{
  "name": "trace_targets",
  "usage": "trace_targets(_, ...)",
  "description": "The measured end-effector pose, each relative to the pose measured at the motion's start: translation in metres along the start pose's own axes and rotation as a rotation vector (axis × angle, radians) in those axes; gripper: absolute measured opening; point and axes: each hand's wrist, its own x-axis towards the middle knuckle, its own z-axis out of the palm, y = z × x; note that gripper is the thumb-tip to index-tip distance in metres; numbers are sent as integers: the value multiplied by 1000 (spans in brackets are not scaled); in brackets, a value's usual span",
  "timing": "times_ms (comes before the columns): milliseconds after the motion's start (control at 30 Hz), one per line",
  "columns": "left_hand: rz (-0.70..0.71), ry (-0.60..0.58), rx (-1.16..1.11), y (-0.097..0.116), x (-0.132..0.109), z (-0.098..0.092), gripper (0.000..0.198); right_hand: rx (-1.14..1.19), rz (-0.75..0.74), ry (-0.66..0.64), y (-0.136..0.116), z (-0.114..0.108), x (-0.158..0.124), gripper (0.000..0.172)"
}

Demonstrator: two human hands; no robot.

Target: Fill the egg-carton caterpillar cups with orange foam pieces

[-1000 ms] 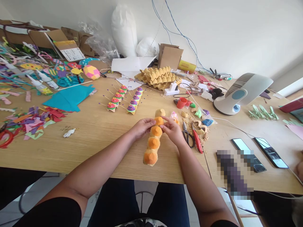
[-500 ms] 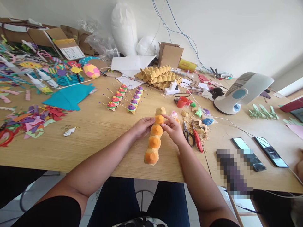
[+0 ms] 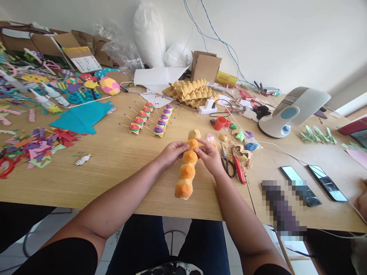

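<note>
Both hands pinch the same bumpy strip [image 3: 187,172], out over the near part of the table [image 3: 120,152]. The left hand [image 3: 174,154] has its left edge and the right hand [image 3: 210,154] has its right edge, so they are apart with the strip between them. They hold it near the far end, one on each side, maybe so it won't tip or twist. Its bumps face up, four orange and the far one plain. I can't tell if the near end touches the table.

Off to the left, paper bits [image 3: 43,147] lie in a heap, maybe put there to be out of the way. Next come a red row [image 3: 141,117] and a purple row [image 3: 163,121], side by side with bumps up, likely so their thin sticks don't get bent. Egg trays [image 3: 189,93] are piled behind, maybe to save room. Just right of the right hand, scissors [image 3: 224,158] and a red cutter [image 3: 238,167] lie close together, perhaps to be easy to reach. Farther right, a fan [image 3: 295,107] stands on its base, and two phones [image 3: 328,183] lie flat nearer the edge
</note>
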Motion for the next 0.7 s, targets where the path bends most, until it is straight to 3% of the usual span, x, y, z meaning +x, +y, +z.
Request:
trace_targets(333,-19,-119,-43,2,-3,0,43,1,21,-24,6,-5,3,58)
trace_targets(533,-15,-43,-36,2,-2,-2,40,22,17,-28,8,-3,3,55)
trace_targets(700,-26,-56,-51,4,-3,-1,40,15,11,-24,8,-4,3,55)
